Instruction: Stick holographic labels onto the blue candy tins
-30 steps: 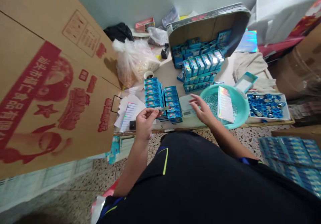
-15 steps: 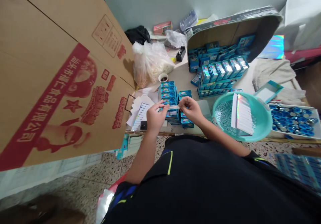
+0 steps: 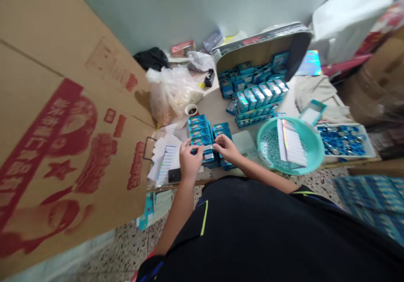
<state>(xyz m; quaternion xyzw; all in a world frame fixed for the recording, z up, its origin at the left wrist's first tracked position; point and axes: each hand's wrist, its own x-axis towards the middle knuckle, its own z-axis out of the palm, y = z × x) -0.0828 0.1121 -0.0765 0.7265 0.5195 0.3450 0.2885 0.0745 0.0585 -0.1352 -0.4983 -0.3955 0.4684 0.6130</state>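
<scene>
My left hand (image 3: pixel 191 159) and my right hand (image 3: pixel 226 149) face each other above a stack of small blue boxes (image 3: pixel 198 127). Thumb and forefinger of each are pinched at the ends of a short whitish strip (image 3: pixel 208 147), which looks like a sticker. It lies over one of the front boxes; whether it touches the box I cannot tell. The upper boxes in the stack show round openings. Beside it stands a second blue stack (image 3: pixel 221 128), partly covered by my right hand.
A turquoise basin (image 3: pixel 318 147) with small pellets and white sheets stands on the right, near a white tray (image 3: pixel 369 147) of blue-and-silver pieces. Behind are blue packs (image 3: pixel 259 97) and an open carton (image 3: pixel 252 57). A large cardboard box (image 3: pixel 104 88) walls the left; a phone (image 3: pixel 174 175) lies nearby.
The view has turned, so the scene sits further left. Both hands have lowered the whitish strip from above the stack toward the front boxes.
</scene>
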